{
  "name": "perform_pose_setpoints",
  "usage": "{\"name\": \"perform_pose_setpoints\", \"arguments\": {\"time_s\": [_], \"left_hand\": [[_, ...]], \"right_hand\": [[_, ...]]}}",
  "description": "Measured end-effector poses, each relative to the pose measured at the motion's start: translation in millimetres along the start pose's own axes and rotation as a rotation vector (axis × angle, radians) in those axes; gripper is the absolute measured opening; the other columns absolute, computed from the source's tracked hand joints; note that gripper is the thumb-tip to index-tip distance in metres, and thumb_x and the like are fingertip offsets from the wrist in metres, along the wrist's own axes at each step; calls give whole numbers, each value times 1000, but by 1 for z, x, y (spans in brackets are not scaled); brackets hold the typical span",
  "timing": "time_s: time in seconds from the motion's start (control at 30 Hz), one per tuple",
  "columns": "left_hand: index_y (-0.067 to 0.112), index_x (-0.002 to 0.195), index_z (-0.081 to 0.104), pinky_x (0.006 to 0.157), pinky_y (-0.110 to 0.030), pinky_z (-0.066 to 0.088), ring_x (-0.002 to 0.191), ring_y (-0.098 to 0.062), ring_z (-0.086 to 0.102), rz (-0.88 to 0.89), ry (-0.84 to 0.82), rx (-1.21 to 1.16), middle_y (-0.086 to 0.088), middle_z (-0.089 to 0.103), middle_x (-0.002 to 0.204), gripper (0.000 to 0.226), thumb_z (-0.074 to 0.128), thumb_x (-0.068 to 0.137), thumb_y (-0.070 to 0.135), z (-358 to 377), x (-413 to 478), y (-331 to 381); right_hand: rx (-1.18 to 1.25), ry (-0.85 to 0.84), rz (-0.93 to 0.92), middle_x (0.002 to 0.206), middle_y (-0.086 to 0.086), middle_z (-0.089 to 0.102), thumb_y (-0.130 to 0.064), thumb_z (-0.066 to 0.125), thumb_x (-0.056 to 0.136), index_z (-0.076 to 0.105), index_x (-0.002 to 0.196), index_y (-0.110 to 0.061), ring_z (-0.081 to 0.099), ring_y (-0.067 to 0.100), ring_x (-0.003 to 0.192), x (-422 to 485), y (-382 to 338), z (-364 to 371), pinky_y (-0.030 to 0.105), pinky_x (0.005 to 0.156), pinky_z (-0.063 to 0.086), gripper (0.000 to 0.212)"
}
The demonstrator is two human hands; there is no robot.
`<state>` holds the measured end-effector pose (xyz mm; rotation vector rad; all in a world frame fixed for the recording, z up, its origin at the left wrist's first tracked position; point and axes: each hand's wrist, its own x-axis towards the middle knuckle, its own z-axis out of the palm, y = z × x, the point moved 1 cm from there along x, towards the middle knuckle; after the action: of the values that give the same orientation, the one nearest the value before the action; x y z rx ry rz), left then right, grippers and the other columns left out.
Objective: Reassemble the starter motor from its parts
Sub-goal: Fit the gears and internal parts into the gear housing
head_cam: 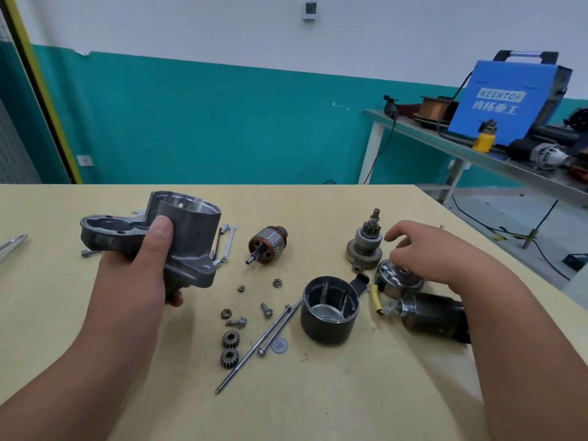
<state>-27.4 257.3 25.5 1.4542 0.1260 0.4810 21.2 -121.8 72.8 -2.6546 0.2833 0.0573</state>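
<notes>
My left hand [140, 265] grips the grey cast housing [187, 224] and holds it above the table, thumb on its front. My right hand [436, 253] hovers with loosely curled fingers just right of the drive pinion assembly [366, 243] and over the shiny end cap [393, 275], holding nothing. The copper-wound armature [269, 245] lies mid-table. The black field case [331, 308] stands open end up. The black solenoid [432, 315] with a yellow lead lies under my right wrist. Two small gears [229, 348], two long through-bolts [264, 337], nuts and short bolts lie in front.
A wrench [226, 245] lies behind the housing and a bolt [87, 253] beneath it. A round washer [280, 345] sits by the through-bolts. The table's right edge [509, 249] runs diagonally. A far bench [445, 138] carries a blue welder [506, 100].
</notes>
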Motion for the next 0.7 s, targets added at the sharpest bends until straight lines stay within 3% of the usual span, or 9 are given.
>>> {"name": "perform_pose_setpoints", "arguments": {"time_s": [0.07,0.13,0.37,0.53,0.63,0.7], "left_hand": [[31,107,76,56,-39,51,62,-22,61,-7,-4,14,-7,80,92,62,60,83,85,0,1,0],[29,113,74,56,-40,52,67,-23,63,-11,-4,18,-7,81,95,65,60,82,85,-1,1,-1],[39,103,76,57,-41,52,68,-26,63,-7,-25,8,-7,80,94,52,60,84,85,0,-1,-1],[42,105,77,57,-43,52,71,-28,65,-5,-16,-42,-6,81,97,61,63,76,94,-1,5,-7],[38,109,76,58,-42,53,73,-29,65,-58,-12,-65,-7,81,100,68,64,75,95,-4,12,-15],[32,112,74,59,-42,55,78,-30,68,-66,-11,-42,-6,81,102,73,63,76,95,-6,15,-21]], "right_hand": [[66,60,-7,108,-6,66,-20,59,93,61,118,-36,65,18,89,0,0,0,33,68,52,29],[95,125,-15,105,-8,65,-21,57,94,63,110,-36,65,17,83,1,1,-2,30,60,47,22],[148,266,-49,87,-8,70,-21,55,91,66,88,-34,68,19,77,2,-6,-3,34,59,52,17],[174,407,-14,81,-8,70,-22,54,90,64,84,-34,67,18,70,6,2,-10,32,54,48,18],[106,352,112,86,-5,69,-16,51,93,64,91,-32,68,19,66,13,24,-17,32,57,51,21],[35,249,153,91,-3,69,-11,51,93,70,102,-27,67,19,73,19,37,-15,32,66,52,27]]}}
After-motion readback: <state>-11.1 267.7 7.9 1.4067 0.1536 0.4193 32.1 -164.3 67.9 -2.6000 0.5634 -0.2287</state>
